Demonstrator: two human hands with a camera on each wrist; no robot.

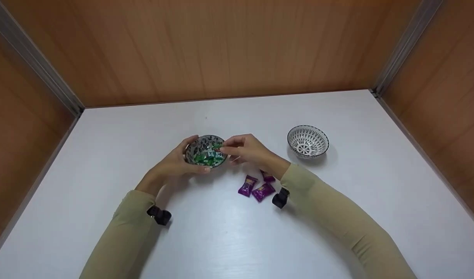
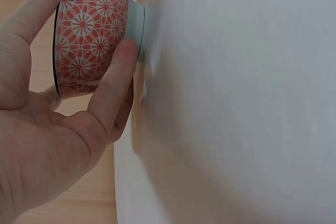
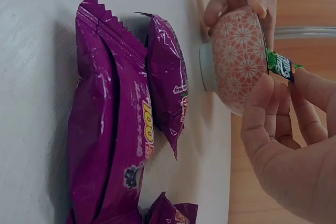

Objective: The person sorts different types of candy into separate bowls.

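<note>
My left hand [image 1: 172, 163] holds a small bowl [image 2: 86, 35] round its side, thumb and fingers spread on opposite sides. Outside, the bowl is red with white flowers; its foot is pale. Several green-wrapped candies [image 1: 209, 159] lie inside. At the bowl's right rim, my right hand [image 1: 252, 150] pinches a green-wrapped candy [image 3: 283, 67] between thumb and finger. In the right wrist view this candy sticks up past the dark rim, its lower part hidden behind the bowl. Purple candy packets [image 1: 248, 186] lie on the table near my right wrist.
A second bowl [image 1: 308, 142], white with a dark pattern inside, stands on the white table [image 1: 221, 240] to the right. Wooden panels [image 1: 237, 50] enclose the table at the back and both sides. Black wrist cameras [image 1: 280, 198] sit on both sleeves.
</note>
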